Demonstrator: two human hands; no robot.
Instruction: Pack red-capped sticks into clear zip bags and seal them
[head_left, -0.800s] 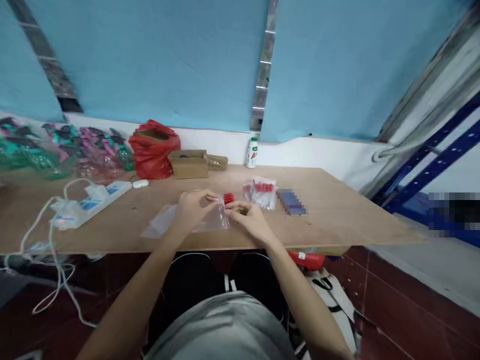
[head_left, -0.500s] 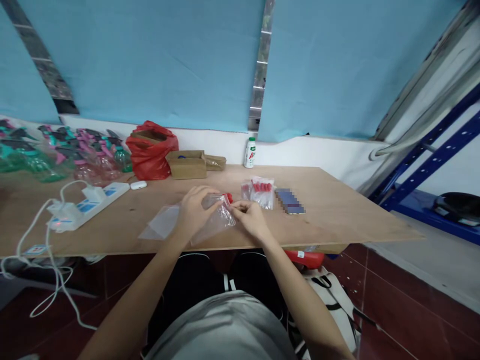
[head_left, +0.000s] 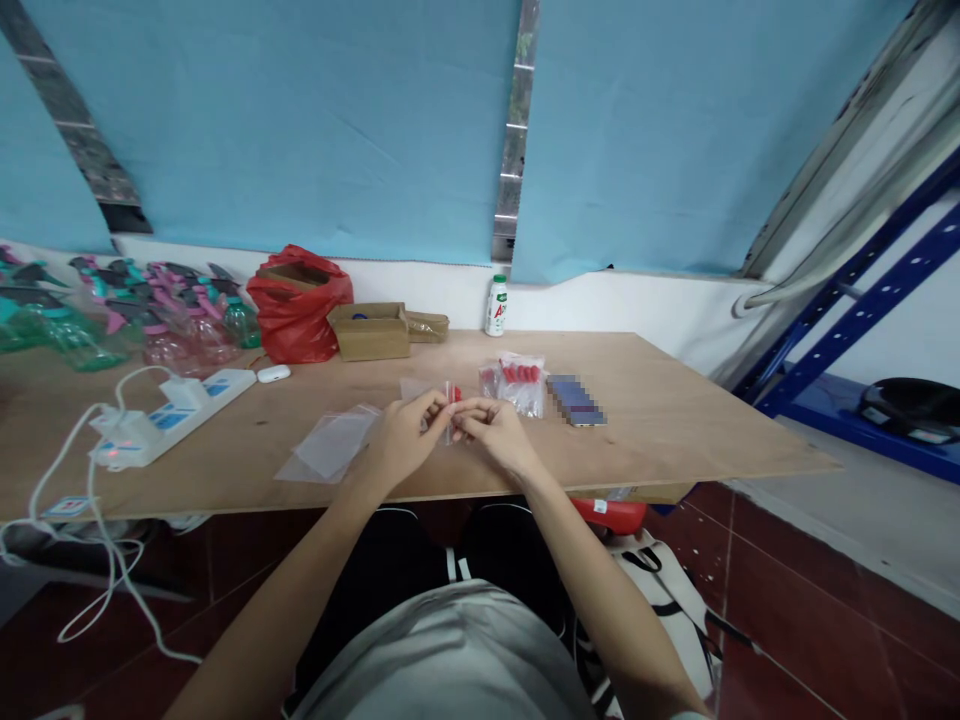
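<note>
A small clear bag point(head_left: 448, 410) with red pieces inside is held upright between both hands, just above the near edge of the table point(head_left: 675, 420). The left hand point(head_left: 409, 440) pinches its left edge and the right hand point(head_left: 491, 432) its right edge, fingertips almost meeting, both forearms reaching in from the near side. Flat clear bags point(head_left: 330, 445) lie to the left; a filled packet point(head_left: 517, 382) lies just beyond, to the right.

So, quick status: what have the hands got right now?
Left hand and right hand both pinching one small clear bag, red bits inside. Empty bags lie left of it. Nothing in the way.
</note>
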